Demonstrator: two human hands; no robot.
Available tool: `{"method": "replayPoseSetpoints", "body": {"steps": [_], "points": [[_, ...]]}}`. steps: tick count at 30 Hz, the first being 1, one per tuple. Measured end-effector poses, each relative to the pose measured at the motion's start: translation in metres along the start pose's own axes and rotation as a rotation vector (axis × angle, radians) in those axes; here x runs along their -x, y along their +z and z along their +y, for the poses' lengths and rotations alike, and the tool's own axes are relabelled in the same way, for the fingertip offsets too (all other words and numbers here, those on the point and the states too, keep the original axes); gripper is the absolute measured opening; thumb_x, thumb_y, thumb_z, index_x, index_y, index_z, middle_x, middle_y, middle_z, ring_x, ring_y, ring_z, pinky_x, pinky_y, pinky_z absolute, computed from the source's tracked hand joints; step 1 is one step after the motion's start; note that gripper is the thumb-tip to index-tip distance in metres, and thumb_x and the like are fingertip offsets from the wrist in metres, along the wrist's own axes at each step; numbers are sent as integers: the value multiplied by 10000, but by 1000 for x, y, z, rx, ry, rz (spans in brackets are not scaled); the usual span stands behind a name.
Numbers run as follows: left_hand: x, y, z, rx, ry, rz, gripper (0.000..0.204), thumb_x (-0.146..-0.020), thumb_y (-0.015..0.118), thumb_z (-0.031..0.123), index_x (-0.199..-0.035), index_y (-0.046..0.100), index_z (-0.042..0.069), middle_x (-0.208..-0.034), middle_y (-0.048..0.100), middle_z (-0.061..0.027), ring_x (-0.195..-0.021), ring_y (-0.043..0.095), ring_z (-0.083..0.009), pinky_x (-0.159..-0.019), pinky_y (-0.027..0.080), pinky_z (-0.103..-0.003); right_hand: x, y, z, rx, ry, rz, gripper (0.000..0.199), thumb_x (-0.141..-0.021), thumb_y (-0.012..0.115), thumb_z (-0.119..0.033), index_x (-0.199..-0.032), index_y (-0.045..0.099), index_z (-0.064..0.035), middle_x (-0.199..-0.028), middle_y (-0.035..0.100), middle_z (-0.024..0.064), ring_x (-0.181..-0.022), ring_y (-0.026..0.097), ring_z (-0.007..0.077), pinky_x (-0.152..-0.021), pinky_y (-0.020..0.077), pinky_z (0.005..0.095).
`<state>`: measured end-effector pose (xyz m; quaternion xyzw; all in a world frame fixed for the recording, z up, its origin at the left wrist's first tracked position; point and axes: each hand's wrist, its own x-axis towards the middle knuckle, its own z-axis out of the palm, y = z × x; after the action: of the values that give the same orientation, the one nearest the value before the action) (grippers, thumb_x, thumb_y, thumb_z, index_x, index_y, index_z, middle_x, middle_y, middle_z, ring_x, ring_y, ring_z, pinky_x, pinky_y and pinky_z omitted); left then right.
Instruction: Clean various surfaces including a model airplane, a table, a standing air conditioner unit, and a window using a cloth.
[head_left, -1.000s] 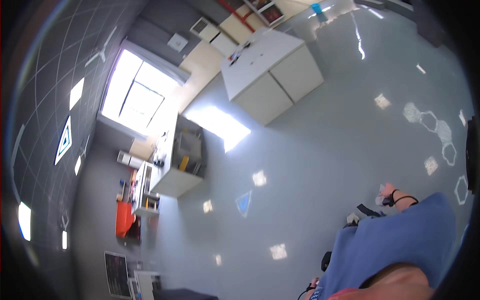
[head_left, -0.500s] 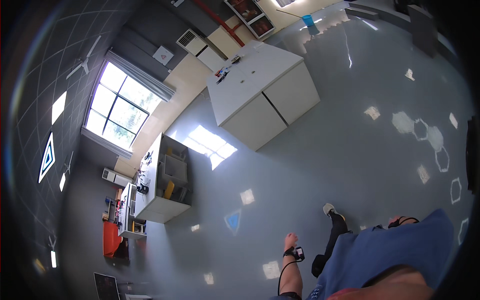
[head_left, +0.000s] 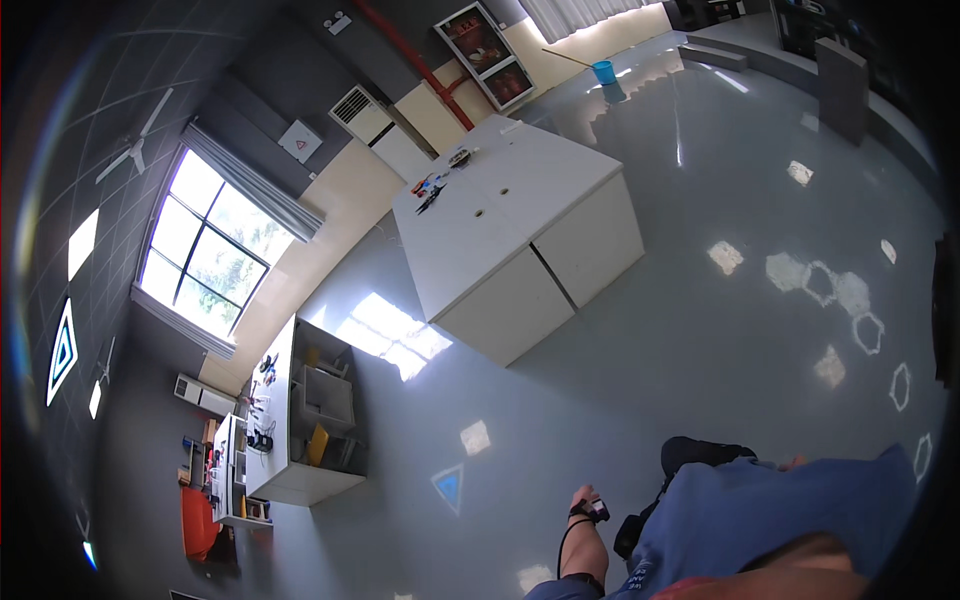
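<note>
Glossy grey floor (head_left: 700, 330); matt white cabinet (head_left: 520, 230); blue cloth garment (head_left: 760, 515).

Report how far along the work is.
Done: nothing shows as finished; the small items on the white table lie far from the person. In hand: the left hand hangs low, black wrist strap on; whether it grips anything is unclear. Left: apparently everything at that table.

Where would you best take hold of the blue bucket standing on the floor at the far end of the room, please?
Take the blue bucket by its top rim, coming from straight above: it stands upright on the grey floor with its mouth open upward. Whether it has a handle is too small to tell.
</note>
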<state>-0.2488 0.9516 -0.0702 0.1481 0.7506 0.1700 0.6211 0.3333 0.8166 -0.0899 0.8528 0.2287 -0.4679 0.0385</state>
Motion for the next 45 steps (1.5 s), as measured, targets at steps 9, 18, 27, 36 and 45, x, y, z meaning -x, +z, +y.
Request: {"method": "replayPoseSetpoints", "body": {"steps": [9, 18, 27, 36, 45], "points": [[-53, -6, 211, 95, 129, -90, 415, -906, 385, 261, -1248, 437, 33, -1163, 567, -171, -960, 616, -276, -790, 506, -385, -38, -26, -156, -66, -42, 58, 705, -636, 757, -313, -1152, 451, 56, -1043, 603, 246, -956, 608, 367, -805, 503, 391], [-108, -21, 390, -45, 156, -48, 411, -872, 430, 291, -1197, 485, 44, -1054, 607, -121, -850, 617, -231, -747, 463, -354, -58, -69, -473, -159, -523, 247, 726, -648, 755, -321, -1139, 380, 60, -1002, 596, 279, -952, 601, 397, -789, 503, 418], [-175, 25, 540, -423, 738, 295, 313, -756, 536, 224, -941, 638, -7, -845, 647, -161, -828, 618, -288, -740, 474, -376, -1, -74, -717, -181, -926, 192, 609, -608, 718, -321, -1075, 560, 36, -1026, 548, 226, -967, 549, 354, -841, 467, 388], [-156, 99, 654, -590, 732, 357, 384, -764, 565, 247, -1075, 569, 22, -1140, 557, -209, -1012, 555, -353, -850, 451, -418, -34, -131, -741, -77, -969, 183, 574, -594, 737, -350, -1029, 604, 0, -982, 563, 203, -938, 552, 337, -834, 461, 387], [-169, 164, 702, -662, 429, 517, 756, -829, 480, 416, -1427, 178, 66, -1470, 121, -257, -1385, 101, -353, -1039, 174, -596, -65, -244, -785, -379, -852, 490, 548, -700, 723, -222, -1155, 493, -21, -1103, 502, 180, -988, 543, 319, -858, 454, 385]]}}
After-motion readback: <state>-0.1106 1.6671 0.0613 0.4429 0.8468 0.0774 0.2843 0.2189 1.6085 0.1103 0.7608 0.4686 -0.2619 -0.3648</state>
